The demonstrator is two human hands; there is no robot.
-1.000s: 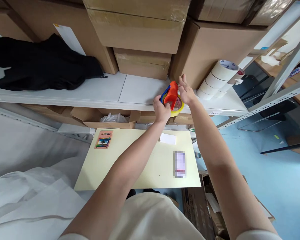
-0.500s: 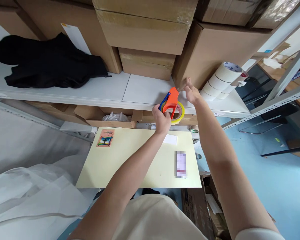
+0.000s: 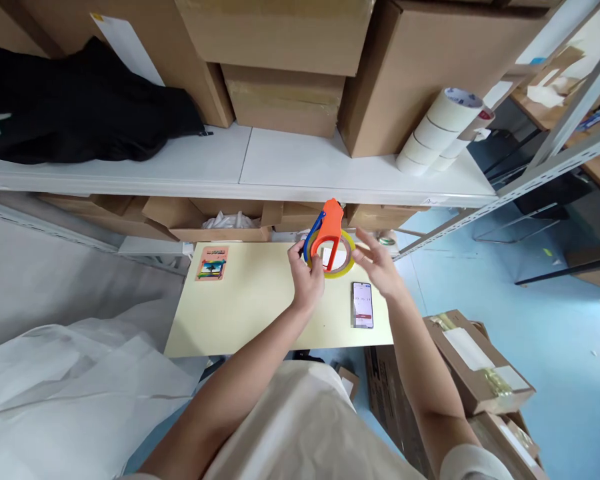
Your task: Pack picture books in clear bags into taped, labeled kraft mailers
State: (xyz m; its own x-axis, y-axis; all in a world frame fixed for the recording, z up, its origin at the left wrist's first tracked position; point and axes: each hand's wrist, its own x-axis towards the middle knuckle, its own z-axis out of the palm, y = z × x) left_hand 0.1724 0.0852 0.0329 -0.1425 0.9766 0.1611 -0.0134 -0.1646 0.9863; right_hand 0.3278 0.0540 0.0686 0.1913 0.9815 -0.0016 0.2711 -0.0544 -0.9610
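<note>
My left hand (image 3: 307,283) is closed around an orange and blue tape dispenser (image 3: 332,220), held up over the far edge of the pale yellow table (image 3: 245,313). A roll of tape with a yellow rim (image 3: 349,257) is loaded on the dispenser. Just right of the roll is my right hand (image 3: 383,270), its fingers apart and nothing visible in them; whether a fingertip touches the roll, I cannot tell. Below on the table lie a phone (image 3: 363,305) with its screen lit and, partly hidden behind the dispenser, a white piece (image 3: 339,255).
A pink card with a picture (image 3: 212,263) lies at the table's far left. Behind runs a grey shelf (image 3: 290,163) bearing cardboard boxes (image 3: 285,100), black cloth (image 3: 90,107) and stacked tape rolls (image 3: 437,127). Taped cartons (image 3: 480,363) stand on the floor at right; white sheeting (image 3: 70,393) bulges at left.
Both hands have come back from the shelf toward me, bringing the tape dispenser over the table's far edge. My right hand has left the box on the shelf. The view has tipped downward.
</note>
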